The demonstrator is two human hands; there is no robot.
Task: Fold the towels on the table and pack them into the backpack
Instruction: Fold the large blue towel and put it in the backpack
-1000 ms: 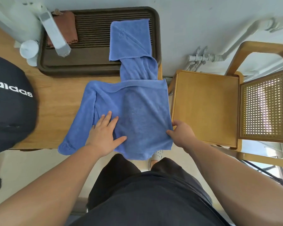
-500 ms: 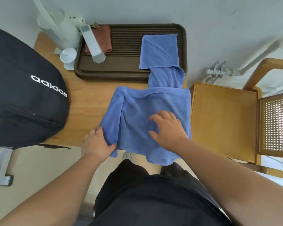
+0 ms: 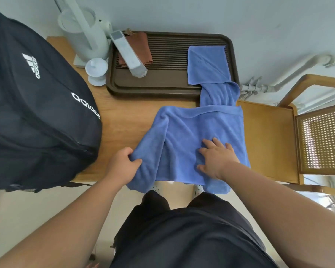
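The left hand (image 3: pixel 122 165) grips the bunched left flap of the blue towel (image 3: pixel 201 130), thumb on top and fingers curled under the cloth, while the right hand (image 3: pixel 217 159) lies flat and released on the towel's middle, fingers spread and pressing it down. The towel sits at the near right part of the wooden tabletop (image 3: pixel 124 117), its near edge hanging over the front. From its far edge a narrower blue stretch (image 3: pixel 207 64) runs up onto the dark slatted tray (image 3: pixel 168 91); I cannot tell whether that is a second towel or the same one. On the tray's left part lie a brown cloth (image 3: pixel 143 45) and a pale oblong object (image 3: pixel 128 53) across it. Beside the tray stand a white lidded cup (image 3: pixel 96 69) and a white kettle (image 3: pixel 83 35). The black backpack (image 3: pixel 37 113) fills the tabletop's left end. To the right is a wooden chair (image 3: pixel 267 140) with a cane back, white pipes (image 3: pixel 278 82) run along the pale wall, and beige floor (image 3: pixel 27 209) shows below the tabletop edge. A second ago the left hand lay flat on the towel and the right pinched its right edge; half a second ago the right was already flat and the left had reached the flap, which is now gathered and pulled inward
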